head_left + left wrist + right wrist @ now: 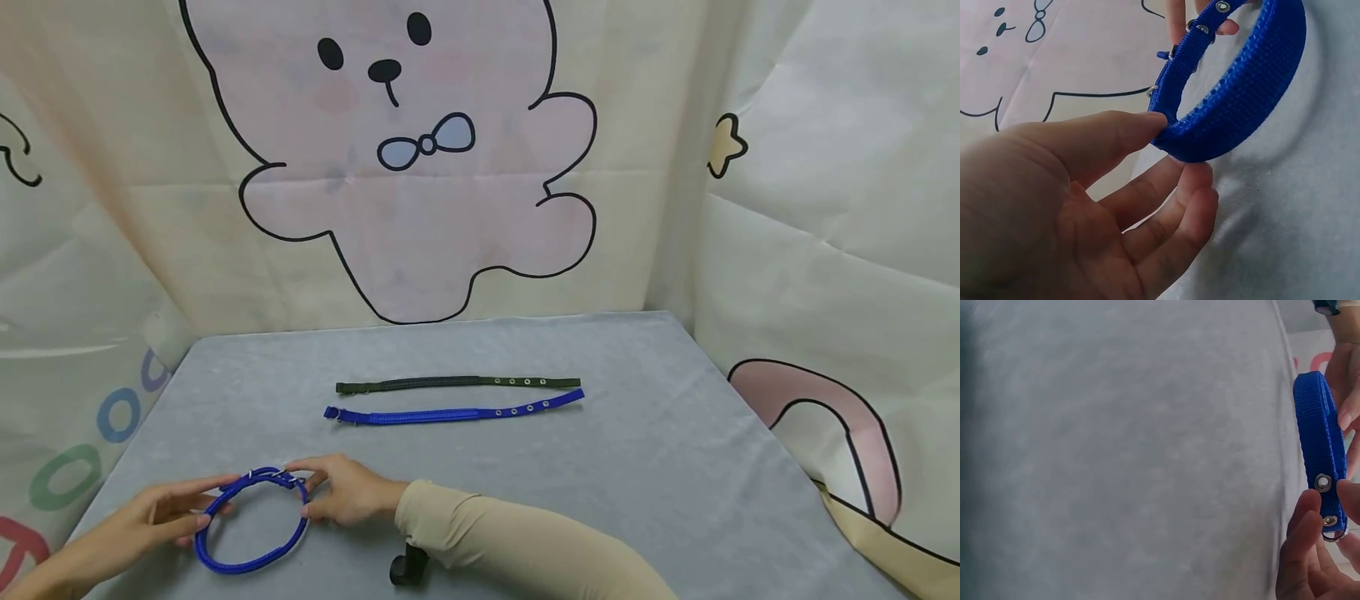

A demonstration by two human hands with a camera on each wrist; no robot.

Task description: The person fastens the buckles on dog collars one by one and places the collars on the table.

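Observation:
A blue strap with metal eyelets and a buckle (251,566) is closed into a ring at the lower left in the head view. My left hand (142,523) pinches its left side between thumb and fingers; the left wrist view shows the thumb on the inner edge of the blue strap (1247,94). My right hand (348,492) grips the ring's right side, beside the buckle. In the right wrist view two eyelets show on the blue strap (1317,425), close to the right fingers.
Farther back on the grey table (675,467) lie a dark green strap (450,381) and another blue strap (435,415), both stretched out flat. A small black object (408,567) is below the right sleeve (525,542). Printed curtains (615,250) stand behind and beside the table.

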